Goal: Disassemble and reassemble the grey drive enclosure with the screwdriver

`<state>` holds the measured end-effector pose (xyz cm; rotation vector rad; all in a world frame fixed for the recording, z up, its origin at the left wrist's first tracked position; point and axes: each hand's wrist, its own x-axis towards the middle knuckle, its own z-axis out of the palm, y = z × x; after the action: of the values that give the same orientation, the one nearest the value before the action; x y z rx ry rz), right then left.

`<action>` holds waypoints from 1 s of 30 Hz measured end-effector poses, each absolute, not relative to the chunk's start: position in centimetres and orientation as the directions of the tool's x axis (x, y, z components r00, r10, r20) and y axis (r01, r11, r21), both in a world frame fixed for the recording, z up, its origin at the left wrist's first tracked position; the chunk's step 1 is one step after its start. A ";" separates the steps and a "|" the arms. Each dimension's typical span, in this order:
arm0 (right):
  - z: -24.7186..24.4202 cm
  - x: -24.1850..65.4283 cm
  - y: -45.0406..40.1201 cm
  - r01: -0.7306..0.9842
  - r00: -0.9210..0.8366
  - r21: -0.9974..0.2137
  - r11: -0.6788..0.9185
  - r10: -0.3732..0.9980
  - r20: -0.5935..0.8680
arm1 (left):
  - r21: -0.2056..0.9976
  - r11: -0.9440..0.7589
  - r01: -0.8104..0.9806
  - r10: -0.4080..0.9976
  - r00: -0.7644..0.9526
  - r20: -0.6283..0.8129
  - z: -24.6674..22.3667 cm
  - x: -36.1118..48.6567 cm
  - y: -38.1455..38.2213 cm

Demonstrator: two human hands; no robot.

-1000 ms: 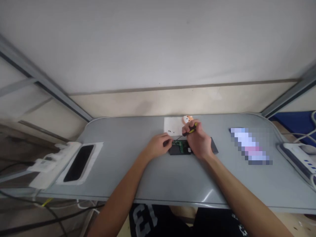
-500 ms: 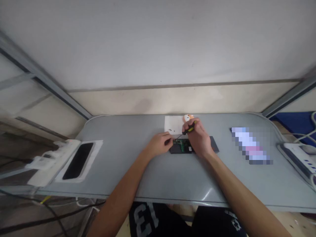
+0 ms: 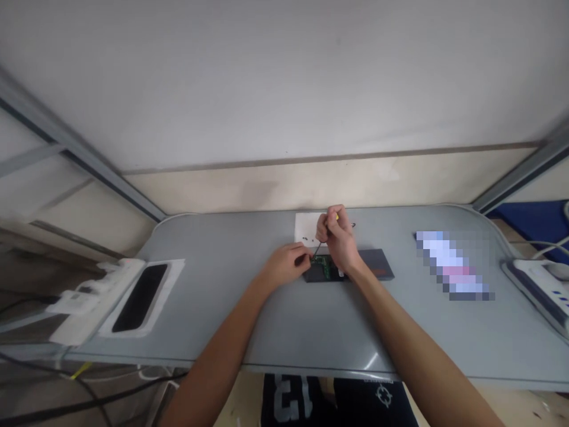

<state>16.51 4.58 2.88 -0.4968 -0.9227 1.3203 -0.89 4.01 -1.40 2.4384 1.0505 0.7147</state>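
A black casing point(image 3: 315, 275) with a green circuit board point(image 3: 326, 268) lies flat on the grey table. My left hand point(image 3: 288, 263) is closed around its left end, fingertips by the board's upper left corner. In my right hand point(image 3: 338, 237) a screwdriver point(image 3: 318, 248) is gripped by its black and yellow handle, mostly covered by the fingers. Its thin shaft slants down to the board's upper left, close to my left fingertips. A dark flat panel point(image 3: 377, 264) lies to the right of the casing, partly behind my right wrist.
White paper point(image 3: 306, 225) behind the casing carries several tiny dark pieces. On the left are a black phone point(image 3: 141, 296) on a white sheet and a white power strip point(image 3: 95, 305). A pixelated screen point(image 3: 453, 264) and another power strip point(image 3: 540, 290) are on the right.
My right hand has shifted left and turned more upright, so the screwdriver stands steeper. More of the dark panel shows; the orange and white figure is now hidden. My left hand stays at the casing.
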 end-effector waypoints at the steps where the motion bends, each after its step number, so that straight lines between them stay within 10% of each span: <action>1: 2.9 16.7 4.4 -0.580 -0.021 -0.781 0.229 0.955 0.296 | 0.528 -0.645 0.552 0.750 0.590 0.299 -1.4 -0.9 4.0; 30: 3.8 18.1 4.6 -0.669 -0.082 -0.732 0.129 0.966 0.245 | 0.571 -0.598 0.562 0.779 0.573 0.253 -0.9 -1.0 4.1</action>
<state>18.06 4.60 3.80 -0.4455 -0.8625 1.4325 -1.04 4.09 -0.88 2.3757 1.0792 0.6833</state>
